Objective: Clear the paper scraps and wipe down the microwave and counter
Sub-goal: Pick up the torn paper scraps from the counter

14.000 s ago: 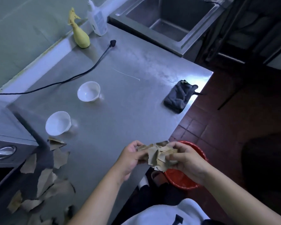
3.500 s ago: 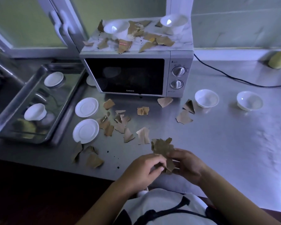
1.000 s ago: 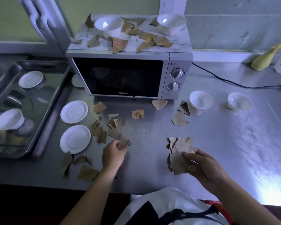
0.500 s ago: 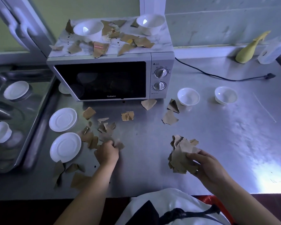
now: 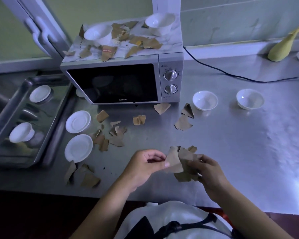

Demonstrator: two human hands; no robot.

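Observation:
My right hand (image 5: pixel 208 173) grips a bunch of brown paper scraps (image 5: pixel 183 163) above the steel counter (image 5: pixel 231 145) near its front edge. My left hand (image 5: pixel 143 167) pinches one scrap at the left side of that bunch. Several loose scraps (image 5: pixel 110 135) lie on the counter in front of the silver microwave (image 5: pixel 123 80). More scraps (image 5: pixel 138 43) are strewn over the microwave's top, between two white bowls (image 5: pixel 98 34).
Two white saucers (image 5: pixel 78 121) lie left of the scraps, two white bowls (image 5: pixel 204 100) right of the microwave. A steel tray (image 5: pixel 0 121) with dishes is at far left. A black cable (image 5: pixel 231 73) runs along the back; a yellow bottle (image 5: pixel 283 47) leans at the wall.
My left hand picked a scrap from the pile on the counter and carried it right to the bunch in my right hand. The camera view shifted slightly.

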